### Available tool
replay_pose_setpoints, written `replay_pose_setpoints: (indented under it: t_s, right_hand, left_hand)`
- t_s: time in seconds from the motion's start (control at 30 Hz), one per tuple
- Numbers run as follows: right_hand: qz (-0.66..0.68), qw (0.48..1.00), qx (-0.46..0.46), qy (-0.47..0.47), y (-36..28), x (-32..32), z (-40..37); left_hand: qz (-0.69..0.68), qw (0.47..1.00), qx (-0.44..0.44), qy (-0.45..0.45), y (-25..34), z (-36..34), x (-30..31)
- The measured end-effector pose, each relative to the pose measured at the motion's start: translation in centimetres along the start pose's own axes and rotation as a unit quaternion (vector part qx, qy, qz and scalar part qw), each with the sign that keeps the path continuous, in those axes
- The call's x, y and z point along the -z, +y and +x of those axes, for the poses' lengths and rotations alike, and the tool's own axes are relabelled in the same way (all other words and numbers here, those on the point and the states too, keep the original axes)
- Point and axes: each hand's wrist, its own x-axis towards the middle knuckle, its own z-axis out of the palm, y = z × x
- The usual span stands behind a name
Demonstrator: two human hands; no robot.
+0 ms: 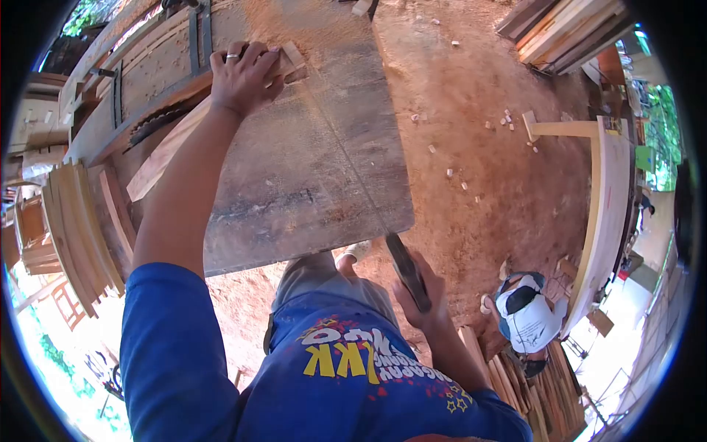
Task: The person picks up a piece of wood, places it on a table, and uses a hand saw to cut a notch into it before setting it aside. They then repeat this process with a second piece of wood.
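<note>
My left hand [247,74] presses on a small wood piece [292,56] at the far part of a worn wooden tabletop [309,162], its fingers bent round the near side. A ring is on one finger. My right hand [426,291] is closed round the dark handle of a handsaw [353,168], low and past the table's near corner. The thin blade, seen edge-on, runs across the tabletop up to the wood piece. Whether its teeth are in the wood is too small to tell.
A toothed circular blade [158,121] shows at the left beside long boards [77,236]. Sawdust and small offcuts [451,173] lie on the earthen floor. At right, a person [529,313] bends near a long timber bench [604,221]. Planks [567,33] are stacked at upper right.
</note>
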Motion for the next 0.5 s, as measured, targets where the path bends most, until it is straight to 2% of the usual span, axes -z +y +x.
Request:
replay_pose_setpoints:
  t_s: [0.07,0.1,0.17,0.23,0.33,0.4,0.5]
  right_hand:
    - [-0.023,1.000,-0.018,-0.012,-1.0,0.9,-1.4]
    - [0.016,1.000,-0.001,-0.016,-1.1,0.3,0.0]
    - [0.092,0.995,0.033,-0.017,-1.1,-1.4,5.6]
    - [0.026,0.996,0.090,0.007,-1.8,-4.2,13.9]
    - [0.029,0.994,0.104,0.026,-5.2,-6.5,20.5]
    - [0.033,0.996,0.078,0.014,-7.0,-6.3,21.5]
    - [0.038,0.997,0.062,0.005,-6.3,-4.2,15.7]
  left_hand:
    - [-0.009,1.000,-0.005,0.004,-0.4,-0.1,-0.2]
    - [-0.015,1.000,-0.010,0.012,-0.5,-0.1,-0.3]
    - [-0.019,0.999,-0.017,0.021,-0.5,0.5,-0.3]
    - [-0.011,1.000,-0.011,0.009,-0.2,0.4,0.0]
    - [-0.015,1.000,-0.005,-0.005,-0.1,0.6,0.4]
    - [-0.012,1.000,-0.001,-0.009,0.1,0.5,0.6]
    - [-0.001,1.000,0.003,-0.012,0.2,0.9,0.7]
